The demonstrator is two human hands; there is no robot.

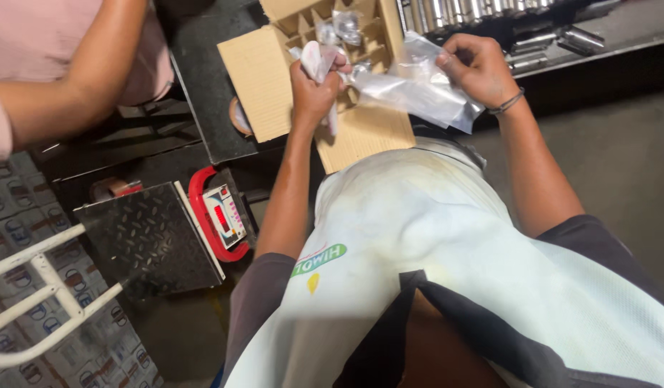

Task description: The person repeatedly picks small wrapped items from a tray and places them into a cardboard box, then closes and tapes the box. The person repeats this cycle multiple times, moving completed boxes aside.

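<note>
While the left hand [314, 86] grips a white cloth-like wad and the right hand [476, 68] pinches a clear plastic bag [418, 90] above the divided cardboard box [325, 29], a few cells seem filled with wrapped parts, most apparently still empty.

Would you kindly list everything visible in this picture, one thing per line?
Cardboard box with dividers: one, brown, top centre on the dark bench.
Clear plastic bag: one, silvery-clear, held between both hands.
White wrapped piece: one, in the left hand.
Metal cylinders: several, silver, top right.
Weighing scale: one, black platform, red-edged display, lower left.
White tube frame: one, far left.
Another person's arm: one, pink sleeve, top left.
Left hand: gripping the white piece.
Right hand: pinching the bag.
</note>
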